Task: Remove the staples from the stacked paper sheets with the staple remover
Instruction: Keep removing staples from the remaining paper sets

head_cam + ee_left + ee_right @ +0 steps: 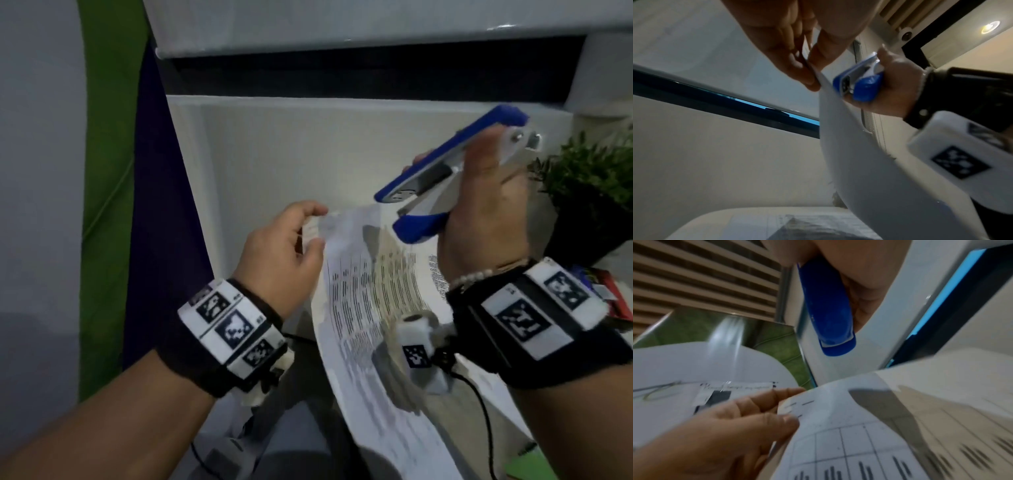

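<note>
**White panels, dim room**

Head view: my left hand (281, 253) pinches the top corner of the paper sheets (370, 308). My right hand (483, 212) grips the blue staple remover (445, 164) just above, with a plant (589, 171) crowding behind.
Left wrist: the remover sits beside the pinched corner.
Right wrist: another printed page (719, 395) lies on the desk (684, 360) below.

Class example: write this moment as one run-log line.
left hand: pinches corner of paper sheets | right hand: grips blue staple remover | tool: tip near pinched corner, not yet biting
</note>
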Available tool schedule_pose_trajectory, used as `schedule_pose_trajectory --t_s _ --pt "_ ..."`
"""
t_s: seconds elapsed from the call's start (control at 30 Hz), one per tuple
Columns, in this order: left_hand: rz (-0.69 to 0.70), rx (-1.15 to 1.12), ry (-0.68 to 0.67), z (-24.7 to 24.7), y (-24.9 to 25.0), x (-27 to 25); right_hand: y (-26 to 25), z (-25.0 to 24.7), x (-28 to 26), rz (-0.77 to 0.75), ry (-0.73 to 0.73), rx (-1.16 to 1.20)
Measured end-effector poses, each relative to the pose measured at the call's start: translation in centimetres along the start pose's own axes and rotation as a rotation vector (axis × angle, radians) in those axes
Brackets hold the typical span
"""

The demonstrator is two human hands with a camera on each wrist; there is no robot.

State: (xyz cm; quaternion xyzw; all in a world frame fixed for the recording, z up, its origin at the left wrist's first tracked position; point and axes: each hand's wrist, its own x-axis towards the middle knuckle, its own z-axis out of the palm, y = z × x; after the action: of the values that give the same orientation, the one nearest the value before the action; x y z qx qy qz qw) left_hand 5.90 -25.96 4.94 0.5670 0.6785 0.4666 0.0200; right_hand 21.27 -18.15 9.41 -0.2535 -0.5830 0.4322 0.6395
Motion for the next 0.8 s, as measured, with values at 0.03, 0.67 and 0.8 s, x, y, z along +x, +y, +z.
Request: schedule_pose_trajectory --t_s 0.03,0.67,0.8 --pt "0.0 0.025 -0.017 0.0 0.0 -0.7 -0.1 0.6 -0.4 -0.051 -0.04 -0.024" --pt "-0.089 -0.158 -0.061 -0.8 0.5 -5.3 1.4 5.1 -4.4 -0.119 -0.189 -0.014" --pt "-0.049 -0.142 0.054 -0.3 0.4 -4.7 0.9 5.4 -4.6 -0.138 -0.191 -0.002"
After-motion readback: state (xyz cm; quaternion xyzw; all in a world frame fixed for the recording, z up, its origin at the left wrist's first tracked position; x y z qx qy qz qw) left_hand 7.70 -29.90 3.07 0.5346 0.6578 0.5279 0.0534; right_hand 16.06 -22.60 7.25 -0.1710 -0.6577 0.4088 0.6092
